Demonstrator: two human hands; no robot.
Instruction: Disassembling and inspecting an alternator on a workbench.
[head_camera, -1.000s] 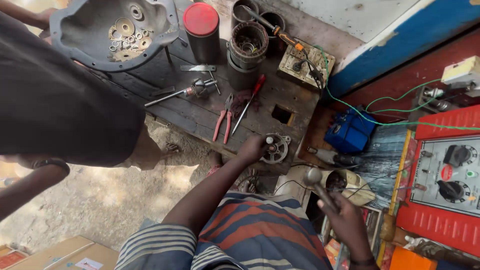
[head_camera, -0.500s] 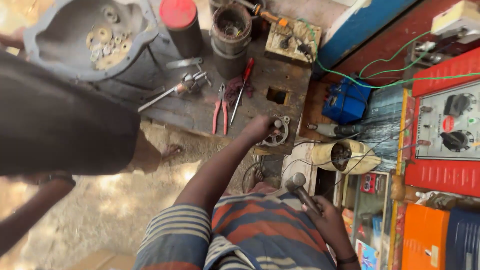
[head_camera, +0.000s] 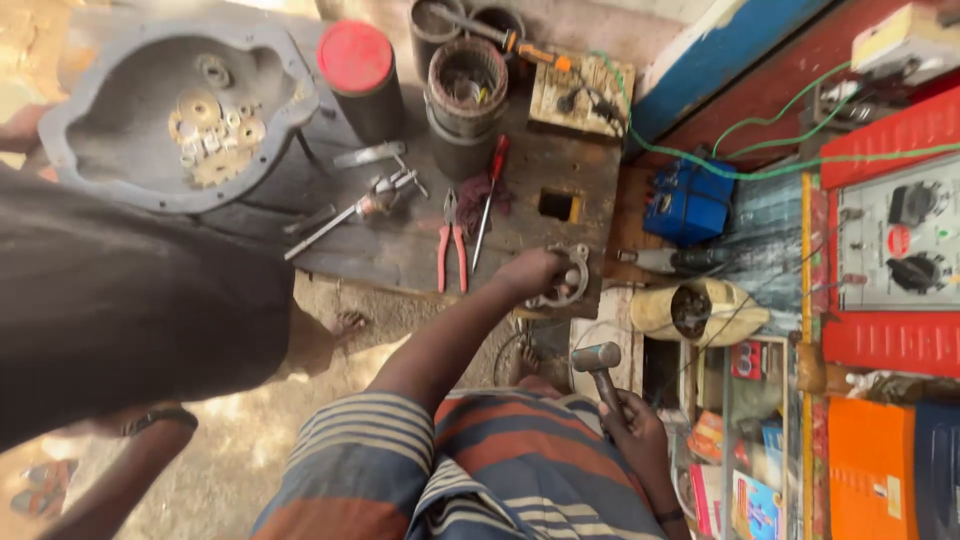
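Observation:
My left hand (head_camera: 532, 272) grips a round metal part (head_camera: 568, 276) with a ring-shaped rim, held down on the near right corner of a dark wooden workbench (head_camera: 400, 250). My right hand (head_camera: 634, 426) is closed around the handle of a hammer (head_camera: 598, 362), whose grey steel head is raised just below the bench edge, a short way under the metal part. Red-handled pliers (head_camera: 450, 245) and a red-handled screwdriver (head_camera: 488, 195) lie on the bench just left of my left hand.
Another person in a dark shirt (head_camera: 120, 310) stands at the left. A grey metal housing (head_camera: 170, 110) holding several washers, a red-lidded can (head_camera: 358, 75) and dark cylinders (head_camera: 465, 95) sit at the bench's back. A blue box (head_camera: 688, 205), green wires and a red meter panel (head_camera: 890, 250) are at right.
The view has shifted slightly. My left hand stays on the metal part. My right hand has lifted the hammer head a little closer to the bench edge.

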